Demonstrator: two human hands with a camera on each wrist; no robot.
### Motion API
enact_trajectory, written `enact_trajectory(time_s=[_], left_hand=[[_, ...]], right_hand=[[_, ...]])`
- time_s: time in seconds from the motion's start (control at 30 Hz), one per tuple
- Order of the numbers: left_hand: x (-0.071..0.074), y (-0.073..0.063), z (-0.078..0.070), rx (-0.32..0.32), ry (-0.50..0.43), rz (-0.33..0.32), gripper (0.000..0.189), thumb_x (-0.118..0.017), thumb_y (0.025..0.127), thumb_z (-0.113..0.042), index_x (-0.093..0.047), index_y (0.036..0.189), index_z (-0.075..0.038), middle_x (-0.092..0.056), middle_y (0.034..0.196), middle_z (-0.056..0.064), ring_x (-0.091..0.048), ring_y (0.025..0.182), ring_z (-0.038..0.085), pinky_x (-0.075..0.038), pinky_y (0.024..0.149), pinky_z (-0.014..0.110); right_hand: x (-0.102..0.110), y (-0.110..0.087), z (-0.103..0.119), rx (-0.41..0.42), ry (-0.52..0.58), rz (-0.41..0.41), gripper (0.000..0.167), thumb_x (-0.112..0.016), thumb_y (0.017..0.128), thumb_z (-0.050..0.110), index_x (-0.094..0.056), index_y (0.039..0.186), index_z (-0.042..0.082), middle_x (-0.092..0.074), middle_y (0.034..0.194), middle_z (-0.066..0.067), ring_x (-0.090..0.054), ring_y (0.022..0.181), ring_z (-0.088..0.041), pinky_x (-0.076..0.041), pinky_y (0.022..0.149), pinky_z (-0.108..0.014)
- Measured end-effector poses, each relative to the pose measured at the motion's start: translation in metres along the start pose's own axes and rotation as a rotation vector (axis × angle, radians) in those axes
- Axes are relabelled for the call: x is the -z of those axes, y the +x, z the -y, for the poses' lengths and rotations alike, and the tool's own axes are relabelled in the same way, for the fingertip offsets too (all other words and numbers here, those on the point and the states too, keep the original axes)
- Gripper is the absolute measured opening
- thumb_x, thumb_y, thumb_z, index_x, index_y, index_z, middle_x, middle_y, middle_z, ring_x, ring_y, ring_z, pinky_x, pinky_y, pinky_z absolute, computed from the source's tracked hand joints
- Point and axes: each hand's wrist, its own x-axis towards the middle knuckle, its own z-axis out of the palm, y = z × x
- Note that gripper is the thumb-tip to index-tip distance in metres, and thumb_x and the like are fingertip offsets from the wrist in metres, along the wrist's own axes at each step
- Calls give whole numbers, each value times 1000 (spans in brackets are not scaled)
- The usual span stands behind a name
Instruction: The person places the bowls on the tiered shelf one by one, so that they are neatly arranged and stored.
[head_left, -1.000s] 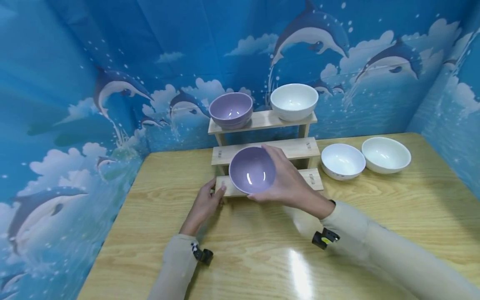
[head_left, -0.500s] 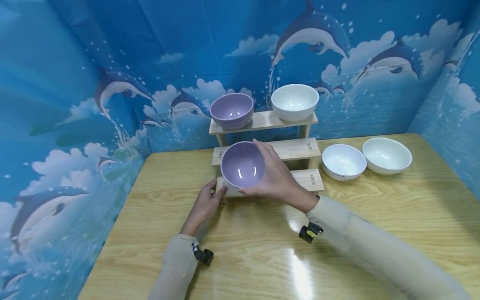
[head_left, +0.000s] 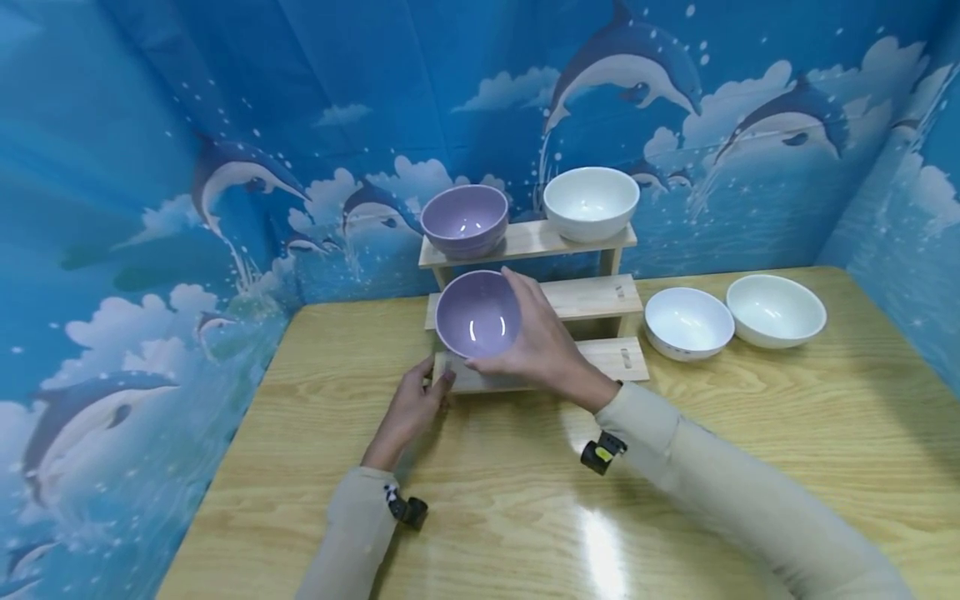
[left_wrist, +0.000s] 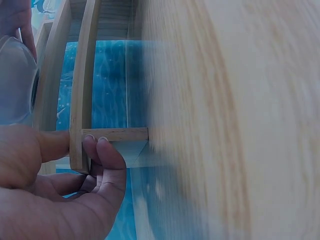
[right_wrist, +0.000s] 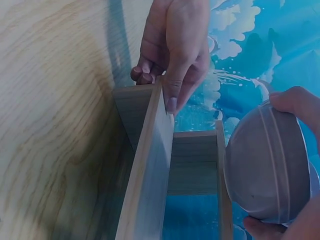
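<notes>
My right hand (head_left: pixel 536 342) grips a purple bowl (head_left: pixel 472 317) by its right side, thumb near the front of the rim and fingers at the back. The bowl overlaps the left part of the middle step of a three-step wooden stand (head_left: pixel 592 296). In the right wrist view, its ribbed underside (right_wrist: pixel 265 165) is right at that board. My left hand (head_left: pixel 408 408) pinches the left end of the lowest step, its thumb on top and fingertips (left_wrist: pixel 104 142) curled underneath. Another purple bowl (head_left: pixel 465 223) and a white bowl (head_left: pixel 591 207) stand on the top step.
Two white bowls, one with small marks on its outside (head_left: pixel 688 323) and one plain (head_left: pixel 775 311), sit side by side on the wooden table (head_left: pixel 517 500) right of the stand. A blue dolphin-print curtain (head_left: pixel 360 100) hangs behind and along the sides.
My right hand has carried the purple bowl left and farther back, from over the lowest step to the left of the middle step. My left hand has stayed at the stand.
</notes>
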Motion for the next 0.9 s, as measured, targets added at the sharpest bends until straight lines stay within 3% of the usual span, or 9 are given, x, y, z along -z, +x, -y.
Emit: enact_trajectory(time_s=[0.13, 0.33, 0.77, 0.9], left_hand=[[0, 0, 1, -26, -10, 7, 42, -51, 108, -18, -48, 149, -9, -52, 106, 14, -61, 80, 22, -54, 68, 32], [-1, -1, 1, -38, 6, 8, 51, -52, 108, -20, -39, 156, -9, -52, 107, 13, -62, 80, 23, -56, 69, 34], [-1, 0, -1, 28, 39, -2, 62, -52, 108, -26, -26, 160, -4, -47, 126, 16, -63, 84, 23, -56, 73, 35], [-1, 0, -1, 28, 35, -6, 62, -52, 108, -25, -26, 159, -3, -47, 125, 17, -63, 84, 24, -57, 73, 37]], right_hand=[[-1, 4, 0, -19, 11, -16, 131, -99, 57, 39, -25, 158, 1, -35, 155, -20, -44, 136, -34, -41, 110, -52], [-4, 9, 0, -44, 57, -23, 130, -99, 58, 36, -24, 159, 2, -36, 154, -19, -46, 134, -33, -43, 108, -51], [-7, 18, -3, -43, 144, -55, 120, -98, 62, 35, -30, 157, 7, -44, 145, -15, -49, 126, -27, -47, 102, -47], [-8, 20, -4, -42, 153, -69, 117, -98, 63, 35, -33, 156, 8, -45, 143, -14, -49, 126, -26, -47, 101, -47]])
